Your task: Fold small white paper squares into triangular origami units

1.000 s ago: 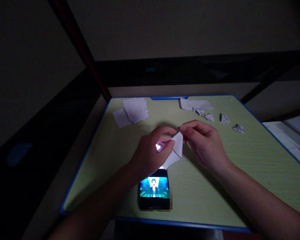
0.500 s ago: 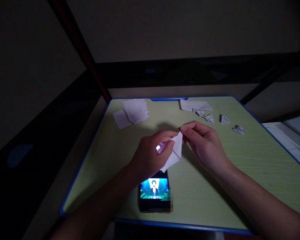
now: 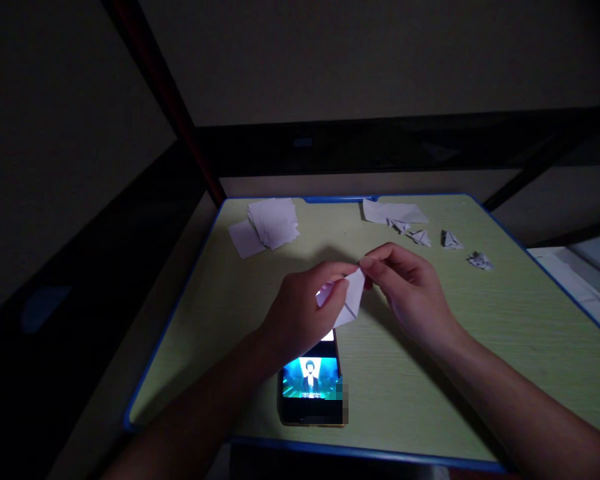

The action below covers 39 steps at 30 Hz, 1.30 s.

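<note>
A small folded sheet of white paper (image 3: 351,301) is held above the table, with a crease line across its lower part. My left hand (image 3: 307,303) pinches it between thumb and fingers from the left, hiding part of it. At its upper right corner, the thumb and forefinger of my right hand (image 3: 405,283) are closed on the paper's tip. Beneath my left hand lies a phone (image 3: 311,410) with a lit screen showing a cartoon figure in a dark suit; its upper part is partly covered.
The green table (image 3: 480,360) has a blue rim. A stack of white paper squares (image 3: 275,223) lies at the back left. A white paper sheet (image 3: 395,212) is at the back, near several small folded paper pieces (image 3: 451,240). Dark walls stand behind and to the left.
The folded paper has tilted and its lower end has risen, showing more of the phone's screen. Both hands keep nearly the same place and grip. The view has shifted slightly.
</note>
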Tool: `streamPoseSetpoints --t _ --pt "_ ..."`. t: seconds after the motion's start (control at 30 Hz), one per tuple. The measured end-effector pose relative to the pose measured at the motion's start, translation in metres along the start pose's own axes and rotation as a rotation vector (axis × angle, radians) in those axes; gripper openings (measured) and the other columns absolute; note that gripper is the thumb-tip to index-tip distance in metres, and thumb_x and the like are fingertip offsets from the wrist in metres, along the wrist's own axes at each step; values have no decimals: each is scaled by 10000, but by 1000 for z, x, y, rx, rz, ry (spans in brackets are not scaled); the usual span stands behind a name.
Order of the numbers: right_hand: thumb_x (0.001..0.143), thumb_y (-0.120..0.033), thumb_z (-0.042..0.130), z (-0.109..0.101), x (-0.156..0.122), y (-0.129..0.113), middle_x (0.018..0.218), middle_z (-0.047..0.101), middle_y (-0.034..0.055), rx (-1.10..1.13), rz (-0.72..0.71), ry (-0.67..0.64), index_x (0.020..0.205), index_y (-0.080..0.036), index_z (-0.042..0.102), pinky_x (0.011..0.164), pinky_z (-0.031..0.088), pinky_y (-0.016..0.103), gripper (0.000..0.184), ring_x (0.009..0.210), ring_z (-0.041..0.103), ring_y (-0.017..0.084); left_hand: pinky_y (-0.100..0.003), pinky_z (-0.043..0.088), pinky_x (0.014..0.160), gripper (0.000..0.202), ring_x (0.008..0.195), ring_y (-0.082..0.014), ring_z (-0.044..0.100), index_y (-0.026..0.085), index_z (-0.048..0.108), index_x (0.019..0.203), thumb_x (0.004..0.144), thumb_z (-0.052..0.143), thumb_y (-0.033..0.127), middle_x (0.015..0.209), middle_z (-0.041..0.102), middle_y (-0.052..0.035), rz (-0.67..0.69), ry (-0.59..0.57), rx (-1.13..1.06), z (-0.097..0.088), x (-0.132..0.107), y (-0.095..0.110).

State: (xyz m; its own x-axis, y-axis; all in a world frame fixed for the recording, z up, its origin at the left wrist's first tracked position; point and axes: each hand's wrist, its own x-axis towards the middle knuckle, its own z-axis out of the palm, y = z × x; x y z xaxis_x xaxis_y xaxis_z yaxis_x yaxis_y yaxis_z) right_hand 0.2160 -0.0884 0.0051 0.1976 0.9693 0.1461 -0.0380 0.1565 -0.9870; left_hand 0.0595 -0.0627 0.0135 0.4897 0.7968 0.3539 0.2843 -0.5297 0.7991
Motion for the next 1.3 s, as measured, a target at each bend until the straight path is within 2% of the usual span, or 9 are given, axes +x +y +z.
streamPoseSetpoints --t 0.27,0.7,0.93,1.13,1.3 --pt "782 -260 647 -2 1 2 561 544 -33 105 26 -7 673 -189 588 492 364 227 143 515 478 94 -203 510 698 239 773 -123 668 168 642 1045 823 559 194 890 718 -20 -22 -11 11 -2 0 2" --pt "803 -264 629 -1 2 0 551 553 -27 176 69 3 646 -182 581 547 375 239 183 533 489 98 -214 509 751 231 837 -127 671 195 649 1051 856 526 194 965 716 -15 -41 -26 -16 -3 1 -1" --pt "791 -293 641 3 2 4 576 560 -33 181 63 -40 735 -189 621 517 365 236 120 528 486 95 -194 510 676 188 755 -113 668 196 664 981 829 556 178 883 720 5 -50 49 15 -4 3 -2" --pt "762 -256 669 2 3 3 565 567 -29 156 59 -49 710 -182 640 510 352 233 96 528 476 91 -182 514 672 182 746 -106 665 199 663 962 803 583 161 880 721 14 -70 68 6 -4 3 -1" --pt "783 -278 653 0 2 3 553 559 -31 178 67 -63 672 -176 624 538 355 238 154 539 477 93 -191 523 676 186 753 -113 668 208 667 964 802 586 169 886 721 15 -80 59 -2 -5 3 -2"
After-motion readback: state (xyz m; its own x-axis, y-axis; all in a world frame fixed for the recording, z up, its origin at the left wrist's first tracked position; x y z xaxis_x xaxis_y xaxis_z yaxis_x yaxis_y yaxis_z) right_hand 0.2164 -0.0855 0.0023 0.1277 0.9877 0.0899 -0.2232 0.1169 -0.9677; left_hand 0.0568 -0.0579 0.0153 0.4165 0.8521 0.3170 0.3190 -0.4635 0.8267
